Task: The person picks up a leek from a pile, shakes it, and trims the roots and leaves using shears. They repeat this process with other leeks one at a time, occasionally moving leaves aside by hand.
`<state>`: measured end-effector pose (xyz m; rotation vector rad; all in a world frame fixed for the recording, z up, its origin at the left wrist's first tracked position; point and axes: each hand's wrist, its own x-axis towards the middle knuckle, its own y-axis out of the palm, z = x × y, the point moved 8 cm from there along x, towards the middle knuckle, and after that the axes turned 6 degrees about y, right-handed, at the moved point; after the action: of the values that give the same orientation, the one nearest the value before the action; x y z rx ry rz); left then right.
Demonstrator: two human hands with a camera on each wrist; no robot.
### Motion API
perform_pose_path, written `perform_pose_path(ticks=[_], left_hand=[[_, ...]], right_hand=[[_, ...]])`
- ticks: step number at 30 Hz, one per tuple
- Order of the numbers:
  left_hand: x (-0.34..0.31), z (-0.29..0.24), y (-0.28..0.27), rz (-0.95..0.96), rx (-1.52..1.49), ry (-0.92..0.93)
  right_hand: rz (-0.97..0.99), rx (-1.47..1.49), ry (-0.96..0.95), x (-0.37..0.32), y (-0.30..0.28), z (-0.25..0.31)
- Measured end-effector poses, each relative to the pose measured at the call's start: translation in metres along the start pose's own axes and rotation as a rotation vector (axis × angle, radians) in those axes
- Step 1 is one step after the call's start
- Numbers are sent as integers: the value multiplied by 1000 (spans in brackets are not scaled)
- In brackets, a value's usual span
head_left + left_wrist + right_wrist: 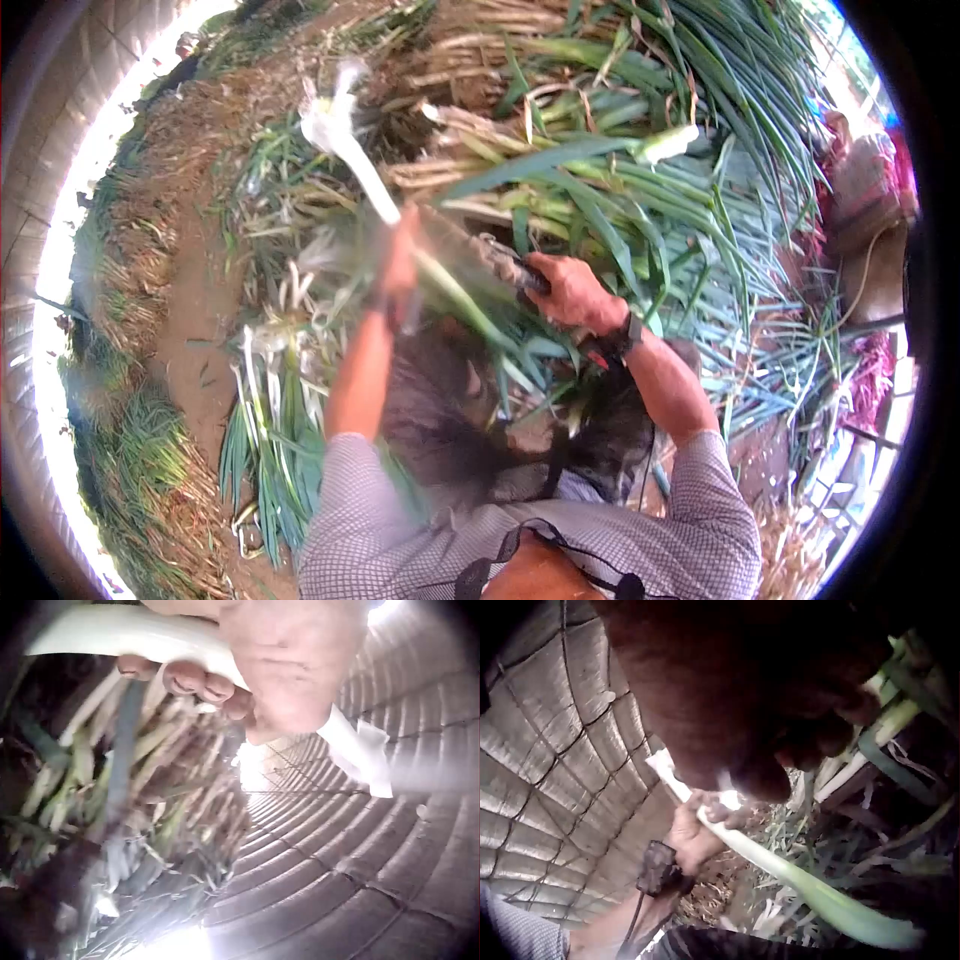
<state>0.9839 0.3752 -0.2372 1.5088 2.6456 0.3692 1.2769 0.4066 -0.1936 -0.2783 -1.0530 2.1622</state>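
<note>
My left hand [400,258] grips a long green onion [365,178] around its white shaft. The onion's pale root end points up and away in the head view, its green part slanting down toward my knees. In the left wrist view, curled fingers of the left hand [289,667] wrap the white stalk [150,634]. My right hand [580,292] holds a dark-handled tool [510,268] with a brownish, blurred front part directed at the onion; I cannot tell its kind. In the right wrist view, the right hand [727,690] is dark and hides the tool.
Heaped green onions [620,200] with long leaves lie ahead and right. More stalks [275,400] lie at my left, beside a bare dirt strip [195,310]. Pink mesh bags [872,375] and a brown container [868,200] stand at the far right. A curved covering wall [360,862] rises at the left.
</note>
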Motion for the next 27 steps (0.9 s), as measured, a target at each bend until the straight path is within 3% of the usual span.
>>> perform_pose_path(ticks=[2, 4, 7, 8, 10, 12, 14, 15, 16, 17, 18, 19, 21, 22, 23, 24, 25, 26, 27], left_hand=[[16, -58, -23, -91, 14, 177], [19, -153, -43, -156, 20, 456], [-13, -302, -67, -189, 310, 741], [-35, -345, -57, -225, 326, 755], [-46, -418, -93, -255, 671, 757], [-53, -461, -132, -361, 1126, 648], [-56, -468, -182, -539, 1702, 410], [-58, -454, -207, -616, 1949, 308], [-62, -431, -233, -417, 2011, 452], [-73, -393, -262, -349, 1886, 5], [-70, -360, -359, -358, 2028, 242], [-69, -316, -421, -332, 1963, 115], [-71, -222, -463, -241, 1609, 3], [-67, -184, -451, -177, 1437, 12], [-70, -159, -365, -107, 1140, 33], [-54, -131, -316, -28, 1174, 19], [-39, -101, -265, 17, 921, 81], [-25, -74, -215, 122, 847, -13], [-13, -47, -169, 83, 702, -103]], right_hand=[[46, -56, 61, -8, 9, -15], [83, -126, 111, -9, 20, -43], [87, -182, 153, -13, 21, -58], [102, -221, 166, -14, 21, -59], [177, -268, 190, -17, 28, -68], [270, -263, 244, -19, 34, -65], [329, -287, 276, -22, 36, -64], [350, -300, 297, -24, 35, -67], [355, -308, 286, -27, 37, -72], [375, -286, 284, -30, 38, -73], [396, -264, 287, -33, 38, -74], [415, -244, 291, -37, 37, -76], [413, -253, 313, -43, 45, -93], [417, -261, 324, -46, 48, -100], [430, -277, 359, -50, 46, -103], [443, -295, 390, -51, 43, -104], [453, -313, 419, -50, 41, -106], [435, -282, 458, -54, 46, -124], [424, -296, 478, -56, 48, -132]])
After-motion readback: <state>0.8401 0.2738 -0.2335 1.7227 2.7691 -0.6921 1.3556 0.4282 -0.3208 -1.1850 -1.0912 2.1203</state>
